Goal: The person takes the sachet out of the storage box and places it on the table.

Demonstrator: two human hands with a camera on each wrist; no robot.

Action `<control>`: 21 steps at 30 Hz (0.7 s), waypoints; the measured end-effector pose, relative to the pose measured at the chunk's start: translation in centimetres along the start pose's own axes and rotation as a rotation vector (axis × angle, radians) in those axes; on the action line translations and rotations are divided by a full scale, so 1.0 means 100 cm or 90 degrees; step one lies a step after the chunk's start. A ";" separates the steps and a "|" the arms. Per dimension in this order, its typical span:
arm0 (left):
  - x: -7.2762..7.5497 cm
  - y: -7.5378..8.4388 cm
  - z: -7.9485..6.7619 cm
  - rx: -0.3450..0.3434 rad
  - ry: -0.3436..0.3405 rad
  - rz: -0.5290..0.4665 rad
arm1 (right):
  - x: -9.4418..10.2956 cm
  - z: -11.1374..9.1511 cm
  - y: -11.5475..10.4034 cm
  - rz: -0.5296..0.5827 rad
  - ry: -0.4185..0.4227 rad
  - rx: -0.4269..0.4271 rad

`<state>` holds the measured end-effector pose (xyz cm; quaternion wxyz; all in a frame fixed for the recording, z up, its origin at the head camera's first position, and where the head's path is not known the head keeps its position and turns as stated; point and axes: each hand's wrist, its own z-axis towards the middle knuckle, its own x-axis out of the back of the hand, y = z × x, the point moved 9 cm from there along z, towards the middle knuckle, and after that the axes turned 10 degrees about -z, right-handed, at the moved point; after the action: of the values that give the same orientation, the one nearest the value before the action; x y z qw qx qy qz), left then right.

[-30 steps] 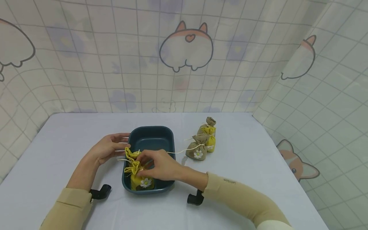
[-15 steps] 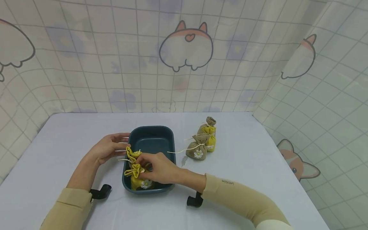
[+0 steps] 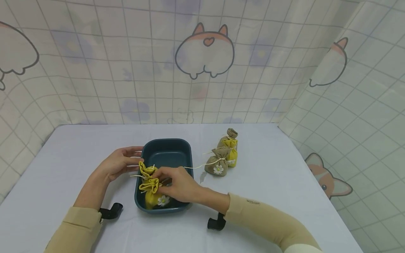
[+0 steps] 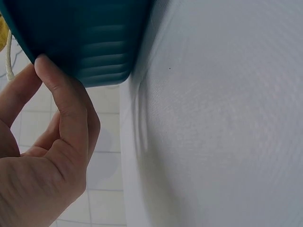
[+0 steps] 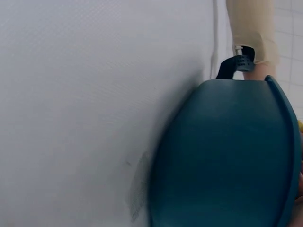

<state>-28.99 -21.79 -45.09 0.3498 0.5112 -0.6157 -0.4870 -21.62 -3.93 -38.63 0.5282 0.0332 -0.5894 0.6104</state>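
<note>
A dark teal plastic tub (image 3: 167,158) stands on the table. Two yellow drawstring pouches lie in its left part, one behind the other. My right hand (image 3: 181,184) reaches in over the right rim and pinches the front yellow pouch (image 3: 152,198), which bears a white flower, by its neck. The rear yellow pouch (image 3: 147,170) leans against the left rim, partly hidden. My left hand (image 3: 117,163) holds the tub's left rim; in the left wrist view its thumb and a fingertip (image 4: 45,66) meet at the edge. The right wrist view shows mostly the tub's outer wall (image 5: 222,156).
Right of the tub, a brown pouch with a flower (image 3: 216,165), a yellow pouch (image 3: 233,156) and another brown pouch (image 3: 232,133) stand close together. A pale string (image 3: 197,167) runs from the front brown pouch to the tub's rim. A patterned curtain (image 3: 202,98) hangs behind the table.
My right hand has shifted slightly with the front yellow pouch, whose top now sits a little further right. My left hand and the tub stay almost still.
</note>
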 end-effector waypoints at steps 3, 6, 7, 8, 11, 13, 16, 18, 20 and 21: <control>0.000 0.000 0.000 0.001 0.002 -0.003 | 0.008 -0.001 0.000 0.014 0.020 -0.006; 0.000 0.000 0.000 0.004 0.004 -0.003 | 0.018 -0.002 -0.001 0.026 0.041 -0.013; 0.000 0.000 0.000 0.004 0.005 -0.003 | 0.022 -0.003 -0.002 0.028 0.050 -0.015; 0.000 0.000 0.001 0.005 0.005 -0.003 | 0.026 -0.003 -0.002 0.031 0.059 -0.018; 0.000 0.000 0.001 0.005 0.006 -0.002 | 0.036 -0.005 -0.001 0.038 0.086 -0.029; 0.001 0.000 0.002 0.005 0.005 -0.001 | 0.043 -0.007 -0.001 0.045 0.101 -0.031; 0.002 -0.002 0.003 0.005 0.006 0.000 | 0.053 -0.010 -0.001 0.045 0.120 -0.033; 0.003 -0.003 0.003 0.006 0.007 -0.002 | 0.059 -0.012 -0.001 0.046 0.133 -0.032; 0.003 -0.004 0.003 0.005 0.006 -0.003 | 0.066 -0.014 0.000 0.044 0.144 -0.041; 0.003 -0.004 0.003 0.005 0.006 -0.004 | 0.070 -0.016 0.000 0.042 0.150 -0.049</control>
<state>-29.26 -22.01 -45.55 0.3492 0.5165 -0.6145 -0.4835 -23.80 1.48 -34.48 0.5742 -0.0784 -0.5469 0.6041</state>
